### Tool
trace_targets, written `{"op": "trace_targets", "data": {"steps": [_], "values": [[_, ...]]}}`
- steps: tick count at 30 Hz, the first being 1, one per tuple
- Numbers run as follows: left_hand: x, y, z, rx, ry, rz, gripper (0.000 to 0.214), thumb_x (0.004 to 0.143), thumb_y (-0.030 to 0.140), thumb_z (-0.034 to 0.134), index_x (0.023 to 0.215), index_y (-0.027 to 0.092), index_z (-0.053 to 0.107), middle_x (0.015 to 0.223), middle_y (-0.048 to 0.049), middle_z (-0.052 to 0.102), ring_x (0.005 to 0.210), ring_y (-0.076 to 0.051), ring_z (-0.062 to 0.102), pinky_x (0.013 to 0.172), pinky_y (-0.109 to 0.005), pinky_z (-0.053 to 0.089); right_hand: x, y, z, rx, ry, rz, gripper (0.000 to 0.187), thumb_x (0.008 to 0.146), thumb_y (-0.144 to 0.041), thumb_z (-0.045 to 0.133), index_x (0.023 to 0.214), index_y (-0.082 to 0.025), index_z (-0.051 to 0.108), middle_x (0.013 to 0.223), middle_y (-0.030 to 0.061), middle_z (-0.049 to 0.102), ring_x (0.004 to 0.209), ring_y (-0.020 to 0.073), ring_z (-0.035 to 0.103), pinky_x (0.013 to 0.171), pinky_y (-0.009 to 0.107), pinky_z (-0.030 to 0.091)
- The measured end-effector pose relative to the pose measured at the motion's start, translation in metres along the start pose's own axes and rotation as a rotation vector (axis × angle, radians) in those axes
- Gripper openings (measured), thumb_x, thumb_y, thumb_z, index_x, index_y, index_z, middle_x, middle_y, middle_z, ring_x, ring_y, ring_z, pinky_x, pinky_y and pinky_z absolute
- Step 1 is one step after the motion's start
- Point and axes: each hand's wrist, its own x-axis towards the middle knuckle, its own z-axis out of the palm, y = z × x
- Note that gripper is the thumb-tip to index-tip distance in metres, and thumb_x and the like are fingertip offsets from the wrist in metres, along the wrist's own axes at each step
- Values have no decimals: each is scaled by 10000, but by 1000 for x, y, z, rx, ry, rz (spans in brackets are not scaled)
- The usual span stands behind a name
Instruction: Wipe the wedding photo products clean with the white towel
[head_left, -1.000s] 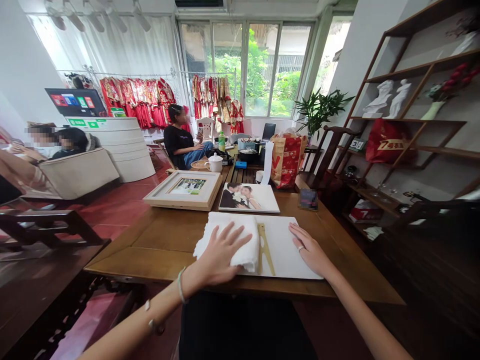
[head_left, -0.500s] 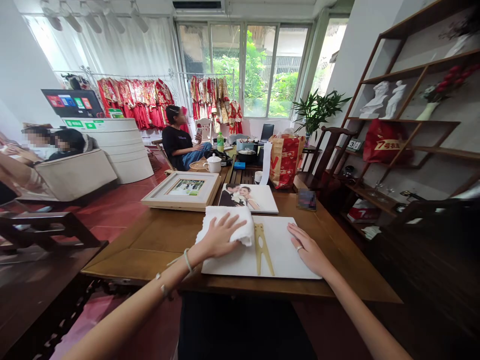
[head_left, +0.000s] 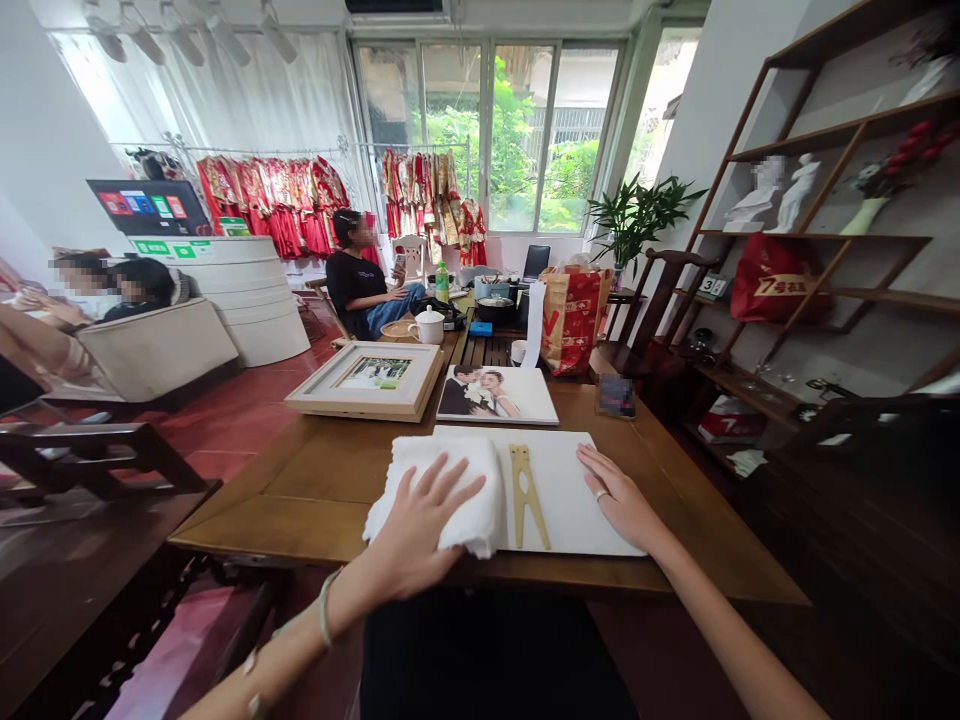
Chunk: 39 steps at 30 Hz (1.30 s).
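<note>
My left hand (head_left: 416,525) lies flat with fingers spread on a folded white cloth (head_left: 450,485), pressing it onto the left part of a white board (head_left: 570,490) that lies on the wooden table (head_left: 315,480). A gold stand piece (head_left: 527,492) is fixed down the middle of the board. My right hand (head_left: 619,500), fingers stretched out and a ring on one finger, rests flat on the board's right edge.
Behind the board lie a printed couple's photo panel (head_left: 496,394) and a framed photo (head_left: 370,377). A teapot (head_left: 431,325), a red bag (head_left: 572,318) and small items stand further back. A person in black (head_left: 358,280) sits beyond; shelves (head_left: 810,240) line the right wall.
My left hand has slid the cloth back toward me along the board's left side, after pushing it away half a second earlier. My right hand has stayed in place.
</note>
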Motion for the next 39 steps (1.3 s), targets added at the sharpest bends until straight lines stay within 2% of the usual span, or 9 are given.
{"op": "trace_targets", "data": {"steps": [3,6,12,18,22,28,31,34,39], "values": [[-25,17,-8,-17,-31,31,779,794,523,515,1441,362,112,1519,3,78,1369,-347,18,1048,-601,72,0,-4,-4,-4,5,-7,411,885,-331,387,1258,-220,520,1402,70,439,1323,218,351,1119,471,243],[-29,24,-14,-16,-43,19,760,800,504,513,1438,369,124,1518,3,86,1369,-345,26,1043,-610,90,-2,-8,-8,-12,-6,5,427,888,-346,380,1263,-198,519,1406,84,432,1327,220,344,1121,459,244],[22,-2,-13,21,-53,-57,643,833,364,476,1422,348,217,1508,-15,158,1374,-307,72,1035,-596,147,-5,-8,-8,-17,-14,12,434,890,-329,369,1271,-176,509,1409,101,424,1333,229,331,1121,470,235],[65,-28,-4,41,-47,-183,552,889,366,402,1418,308,256,1495,-45,210,1365,-305,134,1023,-580,197,-7,-2,1,-29,-32,16,441,896,-319,361,1285,-157,492,1422,108,403,1337,223,325,1122,460,238],[52,-22,0,53,-20,-159,579,872,368,428,1420,302,254,1499,-51,194,1364,-317,120,1030,-577,184,-5,0,3,-37,-24,1,432,896,-309,362,1282,-167,496,1415,106,414,1333,216,334,1121,457,245],[1,16,-6,35,-74,-88,738,789,334,516,1442,312,173,1517,-42,109,1370,-339,22,1040,-614,103,1,0,1,-8,4,-8,419,889,-318,384,1268,-195,514,1404,90,433,1325,223,348,1120,462,246],[-11,31,-13,29,-134,-71,804,749,322,555,1444,318,152,1518,-41,90,1367,-350,11,1040,-625,82,4,0,-1,-7,0,-7,426,889,-318,381,1272,-185,512,1402,93,435,1329,224,341,1124,458,238],[-4,32,-20,39,-167,-66,768,759,317,546,1439,308,190,1511,-52,142,1363,-356,66,1036,-620,125,3,0,-3,-21,-6,-5,434,887,-311,376,1272,-167,511,1403,107,432,1329,226,340,1123,456,241],[38,7,-21,88,-111,-56,630,839,351,476,1424,282,255,1485,-80,233,1339,-358,183,1008,-604,220,-4,-2,-3,-41,-16,-9,436,884,-301,369,1271,-155,508,1402,117,430,1328,232,340,1119,472,241]]}}
